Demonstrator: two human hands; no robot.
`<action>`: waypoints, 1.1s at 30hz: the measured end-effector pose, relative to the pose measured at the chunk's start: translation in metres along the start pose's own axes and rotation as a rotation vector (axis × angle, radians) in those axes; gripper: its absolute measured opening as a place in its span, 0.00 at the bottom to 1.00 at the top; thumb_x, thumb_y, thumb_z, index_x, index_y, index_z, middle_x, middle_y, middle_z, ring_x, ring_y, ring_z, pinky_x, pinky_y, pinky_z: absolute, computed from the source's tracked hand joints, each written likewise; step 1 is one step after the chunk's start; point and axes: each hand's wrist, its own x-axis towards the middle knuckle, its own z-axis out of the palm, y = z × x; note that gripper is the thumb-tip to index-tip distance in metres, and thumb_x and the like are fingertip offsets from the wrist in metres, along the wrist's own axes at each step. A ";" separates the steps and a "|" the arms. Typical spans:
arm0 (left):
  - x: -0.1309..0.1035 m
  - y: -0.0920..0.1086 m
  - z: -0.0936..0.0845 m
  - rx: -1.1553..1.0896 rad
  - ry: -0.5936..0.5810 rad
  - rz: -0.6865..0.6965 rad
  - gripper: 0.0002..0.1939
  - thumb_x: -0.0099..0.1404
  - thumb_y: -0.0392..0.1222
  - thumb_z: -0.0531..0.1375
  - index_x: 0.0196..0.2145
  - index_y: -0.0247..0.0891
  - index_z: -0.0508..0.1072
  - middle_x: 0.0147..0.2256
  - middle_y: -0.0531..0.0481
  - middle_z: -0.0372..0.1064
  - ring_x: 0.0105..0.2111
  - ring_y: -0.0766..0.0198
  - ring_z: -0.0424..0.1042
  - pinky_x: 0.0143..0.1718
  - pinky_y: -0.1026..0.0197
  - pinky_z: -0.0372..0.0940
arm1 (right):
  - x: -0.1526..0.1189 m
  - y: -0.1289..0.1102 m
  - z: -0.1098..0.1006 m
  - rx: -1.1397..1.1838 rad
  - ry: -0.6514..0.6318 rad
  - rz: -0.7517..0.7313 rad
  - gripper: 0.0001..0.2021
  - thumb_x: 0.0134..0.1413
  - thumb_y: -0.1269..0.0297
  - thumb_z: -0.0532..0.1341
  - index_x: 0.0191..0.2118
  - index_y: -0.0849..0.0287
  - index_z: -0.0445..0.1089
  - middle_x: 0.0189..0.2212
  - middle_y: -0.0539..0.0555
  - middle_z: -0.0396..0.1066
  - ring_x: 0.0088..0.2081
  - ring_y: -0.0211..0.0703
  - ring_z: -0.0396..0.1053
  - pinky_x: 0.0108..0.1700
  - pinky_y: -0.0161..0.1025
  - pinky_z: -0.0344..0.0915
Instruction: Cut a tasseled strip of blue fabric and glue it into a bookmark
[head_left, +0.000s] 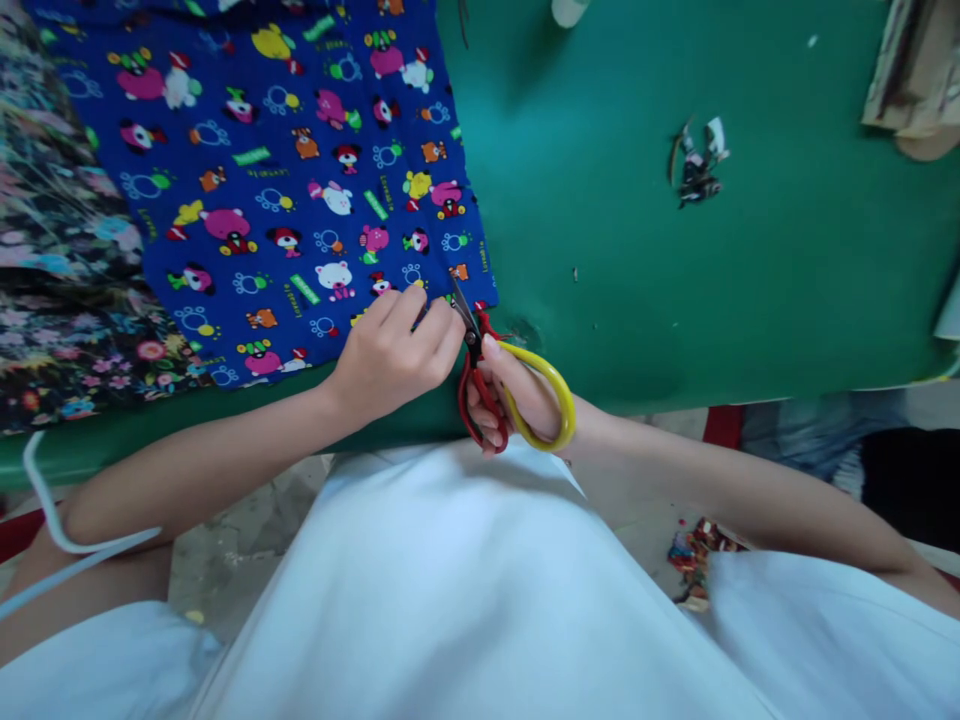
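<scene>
While gripping the scissors [472, 338] in the right hand [534, 390], with digits wrapped around the red and yellow handles, resting the left hand [401, 342], curled, near the right corner of the blue printed cloth [289, 180]; cannot tell whether pinching it, with fingertips hidden. Keeping that cloth spread along the near edge of the green table [750, 300], toward the left, next to a floral cloth [60, 240]. Judging by blades set at the corner, probably busy snipping there; can see no severed piece beside them, only scraps [699, 175] well back from the near edge, and cannot tell how much to count as left
</scene>
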 end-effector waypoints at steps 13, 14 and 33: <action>-0.002 0.000 -0.001 -0.041 -0.038 -0.011 0.16 0.71 0.28 0.50 0.30 0.34 0.74 0.26 0.47 0.68 0.29 0.59 0.65 0.30 0.54 0.49 | 0.008 0.003 -0.004 -0.061 -0.005 -0.054 0.34 0.45 0.24 0.56 0.21 0.55 0.60 0.10 0.44 0.55 0.11 0.34 0.57 0.13 0.34 0.65; -0.002 0.000 -0.001 -0.085 -0.054 -0.032 0.17 0.71 0.28 0.50 0.31 0.34 0.75 0.26 0.47 0.67 0.30 0.59 0.65 0.30 0.54 0.49 | 0.007 0.003 -0.004 -0.063 -0.002 -0.056 0.34 0.45 0.23 0.55 0.21 0.54 0.60 0.09 0.44 0.54 0.11 0.34 0.56 0.13 0.34 0.65; 0.000 0.000 -0.001 0.073 0.008 0.025 0.15 0.70 0.29 0.52 0.27 0.36 0.71 0.24 0.48 0.65 0.28 0.60 0.66 0.28 0.56 0.54 | 0.008 0.007 -0.006 -0.134 -0.031 -0.103 0.34 0.48 0.24 0.54 0.21 0.55 0.59 0.09 0.44 0.55 0.10 0.33 0.56 0.12 0.32 0.64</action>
